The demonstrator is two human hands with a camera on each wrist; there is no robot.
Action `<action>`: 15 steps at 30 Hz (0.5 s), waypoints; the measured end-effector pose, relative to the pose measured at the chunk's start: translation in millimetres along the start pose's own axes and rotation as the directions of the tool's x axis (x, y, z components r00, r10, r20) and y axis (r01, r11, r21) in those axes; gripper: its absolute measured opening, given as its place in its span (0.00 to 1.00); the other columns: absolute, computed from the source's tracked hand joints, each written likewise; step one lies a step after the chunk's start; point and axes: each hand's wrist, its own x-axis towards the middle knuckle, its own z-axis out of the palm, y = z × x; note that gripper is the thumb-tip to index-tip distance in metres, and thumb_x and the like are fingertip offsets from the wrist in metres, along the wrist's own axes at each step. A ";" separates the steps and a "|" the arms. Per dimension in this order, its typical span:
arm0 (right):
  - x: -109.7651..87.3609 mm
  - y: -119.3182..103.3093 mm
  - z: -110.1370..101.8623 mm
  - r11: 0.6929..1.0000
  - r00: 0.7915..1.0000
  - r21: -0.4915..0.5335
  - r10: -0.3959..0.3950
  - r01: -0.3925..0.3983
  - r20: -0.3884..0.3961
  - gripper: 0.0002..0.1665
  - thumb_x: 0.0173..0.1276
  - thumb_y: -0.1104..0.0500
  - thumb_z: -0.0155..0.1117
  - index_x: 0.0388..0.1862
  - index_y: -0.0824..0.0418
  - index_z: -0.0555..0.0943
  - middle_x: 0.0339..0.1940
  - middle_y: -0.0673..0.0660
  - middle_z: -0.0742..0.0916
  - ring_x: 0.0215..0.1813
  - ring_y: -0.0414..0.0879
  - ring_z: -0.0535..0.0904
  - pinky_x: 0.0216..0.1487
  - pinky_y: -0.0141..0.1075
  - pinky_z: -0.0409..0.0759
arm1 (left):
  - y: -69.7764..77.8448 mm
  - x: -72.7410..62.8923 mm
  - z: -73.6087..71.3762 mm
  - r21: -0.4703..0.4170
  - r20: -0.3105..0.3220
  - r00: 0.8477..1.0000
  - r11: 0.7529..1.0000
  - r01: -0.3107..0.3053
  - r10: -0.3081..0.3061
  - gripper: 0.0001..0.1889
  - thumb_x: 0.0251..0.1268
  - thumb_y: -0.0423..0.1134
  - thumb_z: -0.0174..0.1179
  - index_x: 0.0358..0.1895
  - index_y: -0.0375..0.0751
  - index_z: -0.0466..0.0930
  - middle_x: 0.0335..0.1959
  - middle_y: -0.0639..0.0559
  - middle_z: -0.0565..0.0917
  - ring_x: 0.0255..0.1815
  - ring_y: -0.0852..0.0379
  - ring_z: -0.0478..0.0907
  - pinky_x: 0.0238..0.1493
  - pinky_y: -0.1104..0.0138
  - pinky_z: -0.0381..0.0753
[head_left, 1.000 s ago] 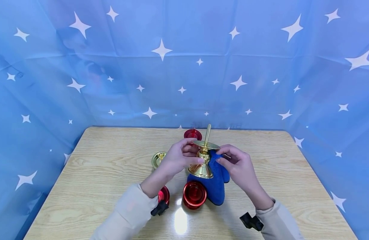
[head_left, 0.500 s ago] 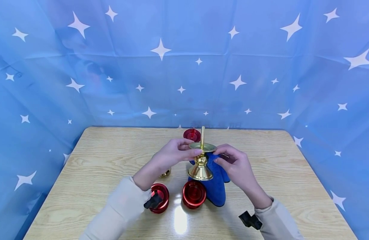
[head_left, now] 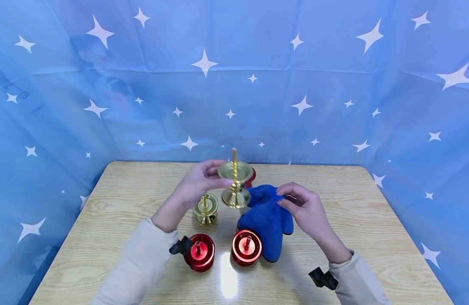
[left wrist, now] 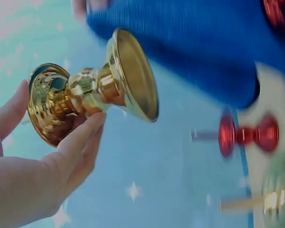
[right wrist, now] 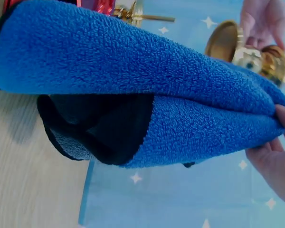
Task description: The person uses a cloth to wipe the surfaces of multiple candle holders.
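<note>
My left hand [head_left: 192, 186] holds a shiny gold candle holder [head_left: 236, 198] above the table, its wide dish and thin post pointing up. In the left wrist view, thumb and fingers grip the candle holder [left wrist: 85, 90] around its dish and stem. My right hand [head_left: 304, 207] pinches the top of a blue cloth [head_left: 268, 228] that hangs in folds down toward the table. Up close in the right wrist view, the cloth [right wrist: 118, 57] is fluffy with a black edge and dark underside. Candle holder and cloth are apart, side by side in the head view.
A second gold candle holder [head_left: 206, 208] stands left of the cloth. Two red candle holders [head_left: 199, 253] are at the front, one of them close by the cloth's lower edge. Another red one [head_left: 251, 178] at the back is partly hidden by the raised holder.
My left hand has carried the gold candle holder up and left, away from the cloth. The right hand stays nearly in place with the cloth. The second gold holder has come into full view.
</note>
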 end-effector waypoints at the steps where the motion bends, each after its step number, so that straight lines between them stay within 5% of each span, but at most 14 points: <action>1: -0.3 2.1 -1.6 1.000 1.000 -0.004 0.004 -0.004 -0.001 0.08 0.57 0.76 0.59 0.34 0.68 0.79 0.39 0.61 0.81 0.40 0.39 0.79 0.40 0.28 0.78 | -0.8 2.4 -6.9 0.008 -0.041 0.999 1.000 -0.004 0.005 0.32 0.51 0.27 0.64 0.61 0.31 0.63 0.52 0.40 0.76 0.51 0.48 0.74 0.56 0.60 0.70; 8: -5.7 14.8 -10.4 0.998 0.998 -0.036 0.055 -0.055 -0.003 0.08 0.57 0.76 0.59 0.35 0.68 0.79 0.38 0.62 0.81 0.39 0.37 0.78 0.38 0.28 0.79 | -29.2 23.0 -50.5 -0.008 -0.226 0.973 0.999 -0.046 0.043 0.32 0.53 0.24 0.61 0.63 0.29 0.59 0.58 0.36 0.70 0.58 0.45 0.69 0.59 0.62 0.68; 15: -12.3 23.8 -12.7 0.993 0.994 -0.058 0.104 -0.102 0.025 0.09 0.58 0.76 0.59 0.36 0.68 0.79 0.40 0.61 0.81 0.39 0.36 0.77 0.38 0.30 0.79 | -76.3 38.6 -74.9 0.021 -0.337 0.941 0.999 0.037 -0.028 0.36 0.54 0.29 0.63 0.65 0.29 0.55 0.61 0.36 0.67 0.62 0.46 0.65 0.60 0.63 0.66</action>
